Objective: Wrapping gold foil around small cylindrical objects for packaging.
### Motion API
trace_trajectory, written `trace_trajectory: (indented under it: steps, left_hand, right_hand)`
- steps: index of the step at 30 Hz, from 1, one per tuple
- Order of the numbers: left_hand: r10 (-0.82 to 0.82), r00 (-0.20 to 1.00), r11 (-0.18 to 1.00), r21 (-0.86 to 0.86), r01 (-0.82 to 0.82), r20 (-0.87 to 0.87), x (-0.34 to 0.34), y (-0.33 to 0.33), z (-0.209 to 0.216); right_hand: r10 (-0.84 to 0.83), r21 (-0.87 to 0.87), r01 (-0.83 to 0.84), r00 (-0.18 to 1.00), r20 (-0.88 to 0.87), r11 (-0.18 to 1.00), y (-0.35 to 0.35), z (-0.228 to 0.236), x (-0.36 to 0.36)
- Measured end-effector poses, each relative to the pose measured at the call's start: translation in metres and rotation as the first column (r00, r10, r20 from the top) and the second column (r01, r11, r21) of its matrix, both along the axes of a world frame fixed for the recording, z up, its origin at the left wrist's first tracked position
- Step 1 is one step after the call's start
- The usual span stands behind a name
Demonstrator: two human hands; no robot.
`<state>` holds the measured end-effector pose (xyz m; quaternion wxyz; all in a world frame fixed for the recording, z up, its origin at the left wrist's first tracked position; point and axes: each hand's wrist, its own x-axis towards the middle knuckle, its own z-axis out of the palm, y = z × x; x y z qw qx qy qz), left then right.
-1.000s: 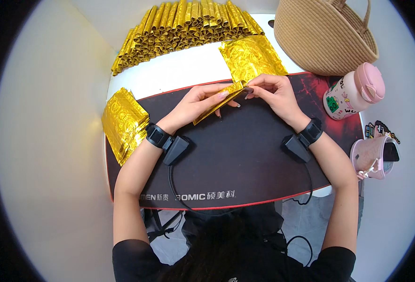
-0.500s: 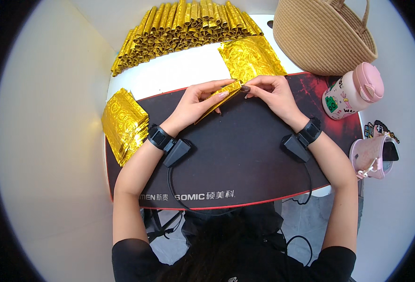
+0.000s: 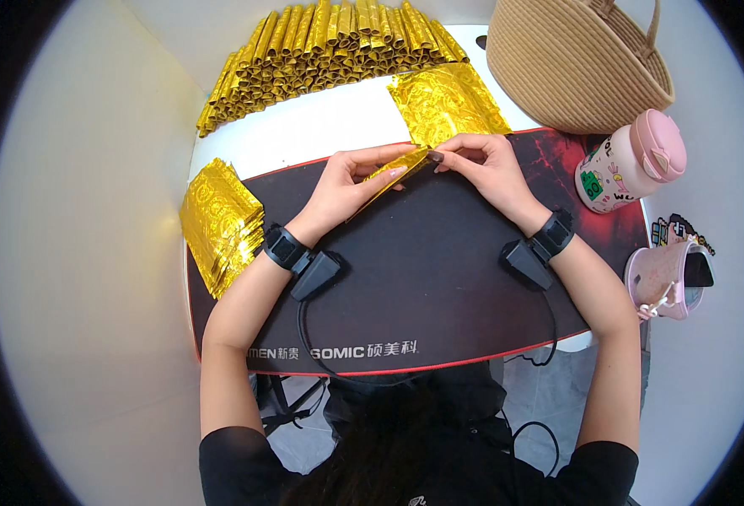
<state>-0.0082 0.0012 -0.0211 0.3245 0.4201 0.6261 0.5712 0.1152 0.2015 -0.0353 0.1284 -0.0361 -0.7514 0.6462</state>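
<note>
A narrow folded strip of gold foil paper is held slantwise above the dark desk mat. My left hand grips its lower left length, thumb on top and fingers behind. At its upper right end my right hand pinches the tip between thumb and fingers. Just beyond my hands lies a stack of flat gold foil sheets. Another fanned stack of gold foil sheets rests by my left forearm. The underside of the strip is hidden by my fingers.
Many rolled gold foil tubes are piled along the far edge of the white table. To the right stand a woven basket, a pink-lidded bottle and a pink holder with a dark item inside. Cables run from both wristbands.
The whole view has shifted very slightly. Both hands keep their hold on the gold strip, with only a small shift of the fingers at its upper end.
</note>
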Motion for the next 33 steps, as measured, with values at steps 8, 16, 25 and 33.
trace_trajectory:
  steps: [8,16,25,33]
  left_hand:
    - [-0.046,0.999,0.998,-0.045,0.046,0.014,0.007,0.002,0.001]
    - [0.031,0.968,0.999,0.017,-0.036,0.249,0.008,0.001,0.016]
    - [0.272,0.958,0.962,0.007,-0.274,0.095,0.006,0.000,0.005]
    - [0.270,0.961,0.961,0.046,-0.273,0.064,0.000,-0.001,-0.001]
  right_hand:
    - [-0.014,0.041,0.019,0.992,-0.123,0.999,-0.001,-0.002,-0.001]
    - [-0.152,0.033,0.161,0.971,-0.184,0.986,0.005,-0.006,-0.003]
    - [-0.248,-0.051,0.243,0.947,-0.203,0.969,0.007,-0.008,-0.005]
    - [-0.249,-0.153,0.221,0.948,-0.200,0.963,-0.005,0.008,-0.002]
